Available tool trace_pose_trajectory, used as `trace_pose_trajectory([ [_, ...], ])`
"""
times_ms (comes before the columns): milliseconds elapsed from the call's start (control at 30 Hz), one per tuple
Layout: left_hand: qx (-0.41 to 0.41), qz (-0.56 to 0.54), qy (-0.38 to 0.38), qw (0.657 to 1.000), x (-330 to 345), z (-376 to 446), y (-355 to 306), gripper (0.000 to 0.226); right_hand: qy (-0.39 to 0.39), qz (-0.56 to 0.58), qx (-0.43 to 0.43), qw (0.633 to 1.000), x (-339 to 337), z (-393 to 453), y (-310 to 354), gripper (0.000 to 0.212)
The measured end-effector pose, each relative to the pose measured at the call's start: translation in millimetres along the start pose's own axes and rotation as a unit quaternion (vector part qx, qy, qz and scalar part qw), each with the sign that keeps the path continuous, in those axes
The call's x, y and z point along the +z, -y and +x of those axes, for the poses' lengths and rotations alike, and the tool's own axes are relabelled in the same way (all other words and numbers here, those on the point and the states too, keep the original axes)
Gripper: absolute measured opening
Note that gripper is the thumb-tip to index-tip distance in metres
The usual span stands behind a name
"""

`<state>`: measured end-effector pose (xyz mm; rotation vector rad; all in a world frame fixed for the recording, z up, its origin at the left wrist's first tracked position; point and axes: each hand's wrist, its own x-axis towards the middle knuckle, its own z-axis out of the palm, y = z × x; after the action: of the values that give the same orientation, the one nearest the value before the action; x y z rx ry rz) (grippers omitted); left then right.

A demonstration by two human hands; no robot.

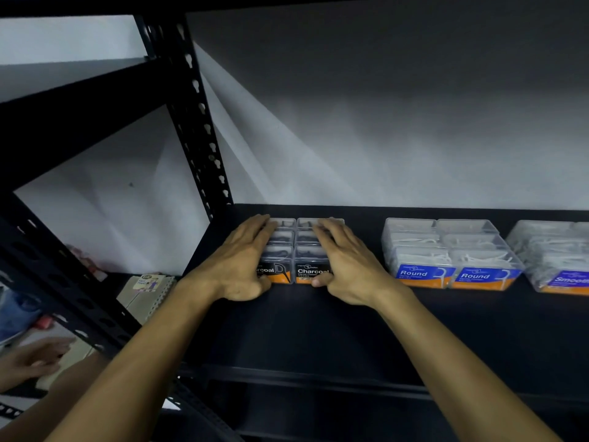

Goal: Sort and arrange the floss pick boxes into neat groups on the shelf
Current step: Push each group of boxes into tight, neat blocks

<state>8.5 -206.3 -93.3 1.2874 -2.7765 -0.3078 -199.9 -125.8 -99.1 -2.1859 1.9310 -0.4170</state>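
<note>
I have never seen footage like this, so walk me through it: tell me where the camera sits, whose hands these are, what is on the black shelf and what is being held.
There is one picture, from a wide-angle camera worn on a person's head, looking forward and down. There is no machine: both bare arms belong to that person.

On the black shelf stand three groups of clear floss pick boxes. The Charcoal boxes are at the left, the Round boxes in the middle, and the Smooth boxes at the right edge, partly cut off.

The left hand and right hand lie with straight fingers over the Charcoal group, thumbs at its front. Nothing is lifted.
</note>
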Motion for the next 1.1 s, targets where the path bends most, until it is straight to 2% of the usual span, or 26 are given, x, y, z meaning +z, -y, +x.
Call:
trace_pose_trajectory([
  [233,0.01,0.002,-0.011,1.0,-0.9,-3.3,2.2,0.113,-0.008,-0.016,-0.004,1.0,2.4,-2.2,-4.7,0.107],
  [300,0.016,-0.035,-0.034,0.999,-3.4,-8.3,6.0,0.116,-0.039,0.001,0.001,0.999,3.9,-8.9,-4.6,0.112],
  [367,0.016,-0.116,-0.065,0.991,-1.6,-14.3,11.8,0.118,-0.082,0.085,0.026,0.993,6.6,-16.6,-2.4,0.117],
  [433,0.014,-0.257,-0.086,0.963,3.8,-19.9,13.4,0.116,-0.126,0.22,0.077,0.964,10.8,-22.8,2.3,0.119],
  [467,-0.001,-0.348,-0.1,0.932,7.9,-21.6,12.2,0.114,-0.142,0.29,0.113,0.94,13.1,-24.6,4.7,0.117],
  [533,-0.071,-0.511,-0.154,0.842,16.5,-18.3,8.2,0.103,-0.159,0.408,0.19,0.879,17.1,-23.6,9.1,0.103],
  [600,-0.155,-0.585,-0.196,0.771,18.9,-7.2,4.3,0.086,-0.171,0.478,0.237,0.828,20.0,-17.0,12.1,0.084],
  [700,-0.207,-0.631,-0.213,0.717,19.8,7.1,-0.7,0.058,-0.178,0.53,0.258,0.788,21.5,-5.9,13.7,0.065],
  [767,-0.22,-0.644,-0.219,0.699,20.0,10.8,-7.3,0.036,-0.174,0.545,0.258,0.779,22.5,-2.0,15.4,0.06],
  [933,-0.261,-0.641,-0.234,0.683,26.7,14.6,-19.5,0.042,-0.174,0.552,0.259,0.773,22.9,-0.4,16.6,0.056],
  [1100,-0.26,-0.644,-0.251,0.674,30.7,19.1,-17.2,0.042,-0.182,0.55,0.26,0.773,22.8,2.3,14.6,0.055],
])
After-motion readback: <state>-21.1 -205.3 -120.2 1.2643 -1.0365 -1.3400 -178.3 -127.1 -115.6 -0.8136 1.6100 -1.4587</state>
